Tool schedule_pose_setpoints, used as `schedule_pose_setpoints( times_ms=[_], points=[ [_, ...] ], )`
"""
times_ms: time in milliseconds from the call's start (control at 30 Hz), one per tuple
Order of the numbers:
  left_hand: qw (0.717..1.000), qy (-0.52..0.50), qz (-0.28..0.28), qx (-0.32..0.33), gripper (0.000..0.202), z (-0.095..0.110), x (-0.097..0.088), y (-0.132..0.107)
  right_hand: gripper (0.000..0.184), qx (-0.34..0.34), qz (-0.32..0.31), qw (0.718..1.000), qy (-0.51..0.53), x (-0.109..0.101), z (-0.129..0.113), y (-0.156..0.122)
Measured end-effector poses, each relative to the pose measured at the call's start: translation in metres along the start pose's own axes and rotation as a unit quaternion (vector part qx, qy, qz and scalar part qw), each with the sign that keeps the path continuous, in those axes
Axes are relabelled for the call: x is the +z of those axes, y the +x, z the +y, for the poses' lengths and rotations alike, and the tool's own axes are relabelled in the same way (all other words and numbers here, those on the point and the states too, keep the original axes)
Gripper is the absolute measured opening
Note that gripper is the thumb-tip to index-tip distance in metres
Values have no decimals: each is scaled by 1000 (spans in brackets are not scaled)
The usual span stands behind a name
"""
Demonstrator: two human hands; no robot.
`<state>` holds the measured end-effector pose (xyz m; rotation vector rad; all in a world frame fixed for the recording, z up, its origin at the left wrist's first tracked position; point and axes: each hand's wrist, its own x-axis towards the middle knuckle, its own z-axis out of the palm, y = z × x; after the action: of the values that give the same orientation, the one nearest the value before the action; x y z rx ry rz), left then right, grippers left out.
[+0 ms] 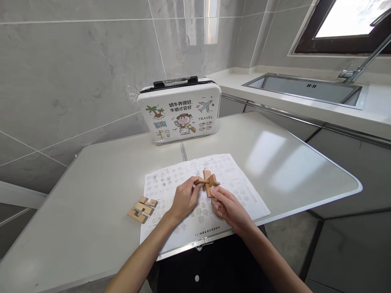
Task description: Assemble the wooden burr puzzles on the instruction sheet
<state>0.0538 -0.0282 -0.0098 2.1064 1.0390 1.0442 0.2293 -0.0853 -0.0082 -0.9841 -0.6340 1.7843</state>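
Observation:
Several notched wooden puzzle pieces, joined crosswise into a small burr puzzle (209,179), are held up over the printed sheet. My left hand (185,197) pinches a piece that sticks out on the puzzle's left side. With thumb and fingers closed, my right hand (225,204) grips the lower end of the upright piece. Beneath both hands lies the white instruction sheet (171,179), covered in small line drawings. Loose notched wooden pieces (143,209) lie close together on the table, at the sheet's left edge.
A white cartoon-printed case (183,112) in clear plastic stands at the back of the pale folding table (100,195), against the grey tiled wall. On the right, a counter holds a steel sink (305,87) and a faucet (354,74). The table's metal front edge runs near my lap.

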Motion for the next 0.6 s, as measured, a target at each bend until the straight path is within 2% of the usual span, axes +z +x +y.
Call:
schedule_pose_setpoints(
  times_ms=[67, 167, 333, 600],
  points=[
    [999, 24, 22, 28, 25, 1, 1, 1, 47, -10, -3, 1000, -6, 3, 0, 0],
    [998, 28, 51, 38, 36, 2, 2, 3, 48, -19, -12, 1000, 5, 9, -1, 1],
    [998, 5, 53, 19, 45, -1, 4, 2, 48, -22, -27, 999, 41, 12, -5, 6],
    [997, -39, 61, -30, 39, 0, 4, 3, 47, -3, -50, 995, 87, 11, -8, 9]
  ],
)
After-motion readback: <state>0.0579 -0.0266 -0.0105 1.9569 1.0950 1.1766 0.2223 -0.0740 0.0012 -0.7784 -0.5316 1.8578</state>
